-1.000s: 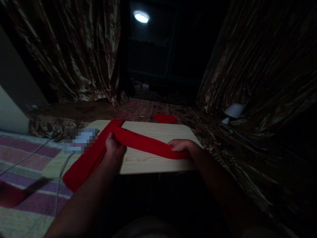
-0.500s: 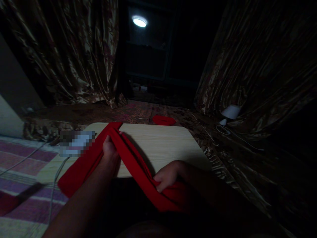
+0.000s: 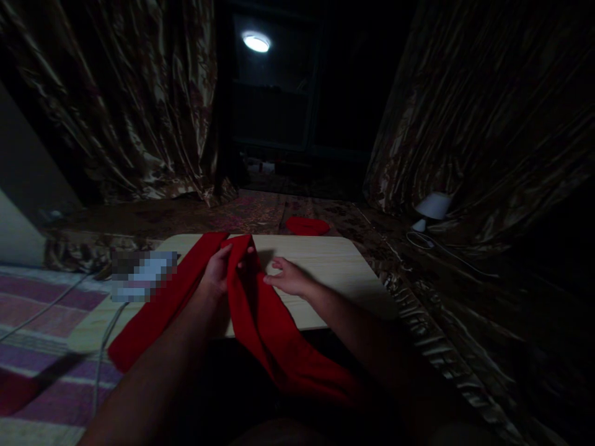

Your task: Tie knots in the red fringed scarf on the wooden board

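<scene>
A long red scarf (image 3: 283, 334) lies across the left part of the wooden table (image 3: 316, 260) and runs over its front edge into the dark near my lap. One folded length (image 3: 162, 303) lies slantwise along the table's left side. My left hand (image 3: 220, 266) grips the scarf near the far edge, the cloth looped over the fingers, with fingertips showing beyond it. Just right of that loop is my right hand (image 3: 290, 277), thumb and fingers apart, holding nothing. Its thumb is close to the cloth; whether they touch I cannot tell.
A blurred-out flat object (image 3: 146, 275) with a cable sits at the table's left. Behind the table lies a flattened red round item (image 3: 307, 226). A small white lamp (image 3: 432, 207) stands right, among patterned curtains (image 3: 171, 111). Striped bedding (image 3: 41, 316) is at left.
My right hand let go of the scarf after pulling it down toward me, then rose to beside my left hand. My left hand shifted slightly right, and the scarf now hangs over the front edge.
</scene>
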Tool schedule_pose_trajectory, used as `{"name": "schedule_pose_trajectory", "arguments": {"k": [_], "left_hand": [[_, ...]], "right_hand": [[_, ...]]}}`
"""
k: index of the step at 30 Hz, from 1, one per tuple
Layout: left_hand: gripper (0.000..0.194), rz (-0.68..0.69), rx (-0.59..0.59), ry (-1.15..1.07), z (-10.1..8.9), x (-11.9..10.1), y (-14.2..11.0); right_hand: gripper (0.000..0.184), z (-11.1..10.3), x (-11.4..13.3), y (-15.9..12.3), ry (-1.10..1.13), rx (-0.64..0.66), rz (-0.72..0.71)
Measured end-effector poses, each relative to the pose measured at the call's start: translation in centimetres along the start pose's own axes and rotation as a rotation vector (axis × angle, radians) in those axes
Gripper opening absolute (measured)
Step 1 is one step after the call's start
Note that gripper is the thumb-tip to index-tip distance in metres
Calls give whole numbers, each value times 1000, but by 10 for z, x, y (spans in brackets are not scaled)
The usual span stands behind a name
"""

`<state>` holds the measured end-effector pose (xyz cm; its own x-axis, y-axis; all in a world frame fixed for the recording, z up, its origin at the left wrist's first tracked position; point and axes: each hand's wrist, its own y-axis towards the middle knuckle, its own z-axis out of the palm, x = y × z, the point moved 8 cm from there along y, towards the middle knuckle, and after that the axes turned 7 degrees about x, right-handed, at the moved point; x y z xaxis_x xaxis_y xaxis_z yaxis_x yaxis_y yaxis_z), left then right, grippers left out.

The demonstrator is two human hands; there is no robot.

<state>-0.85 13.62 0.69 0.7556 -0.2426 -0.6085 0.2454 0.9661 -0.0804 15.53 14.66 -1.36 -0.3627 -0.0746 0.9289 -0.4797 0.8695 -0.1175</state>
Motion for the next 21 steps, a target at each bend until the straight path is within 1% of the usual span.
{"name": "schedule_pose_trajectory", "arguments": {"k": [2,3,4,5,7,8,9,10,12,13,15,17,18,20,21], "left_hand": [[43,-49,11,41,11,0,1],[45,-83,17,66,16,1,2],[47,-124,25,97,20,3,2],[49,-164,26,129,23,6,3],[49,-204,-1,175,25,9,3],[48,-200,-25,184,24,8,3],[46,-186,-46,187,24,7,3],[44,-166,-59,187,23,6,3],[41,-134,-62,188,23,3,3],[39,-131,-63,192,22,3,3],[36,-148,-69,215,19,5,3],[31,-183,-66,257,16,9,6],[29,-200,-59,289,15,12,9],[26,-220,-43,410,14,17,15],[28,-212,-56,511,14,18,18]], "right_hand": [[88,-4,3,9,42,-46,20],[89,-3,5,12,61,-33,24],[86,0,8,14,78,1,16],[79,4,12,15,90,49,-4],[57,11,20,17,81,118,-48],[46,10,23,18,49,110,-59],[36,4,26,19,-5,58,-58],[28,-7,28,20,-81,-33,-53],[18,-41,37,17,-266,-278,-57],[18,-59,44,13,-357,-400,-65],[21,-94,54,3,-497,-577,-56],[26,-119,63,-4,-596,-662,-30],[27,-128,66,-7,-638,-674,-17],[28,-137,71,-9,-714,-658,12],[28,-139,72,-8,-748,-640,33]]}}
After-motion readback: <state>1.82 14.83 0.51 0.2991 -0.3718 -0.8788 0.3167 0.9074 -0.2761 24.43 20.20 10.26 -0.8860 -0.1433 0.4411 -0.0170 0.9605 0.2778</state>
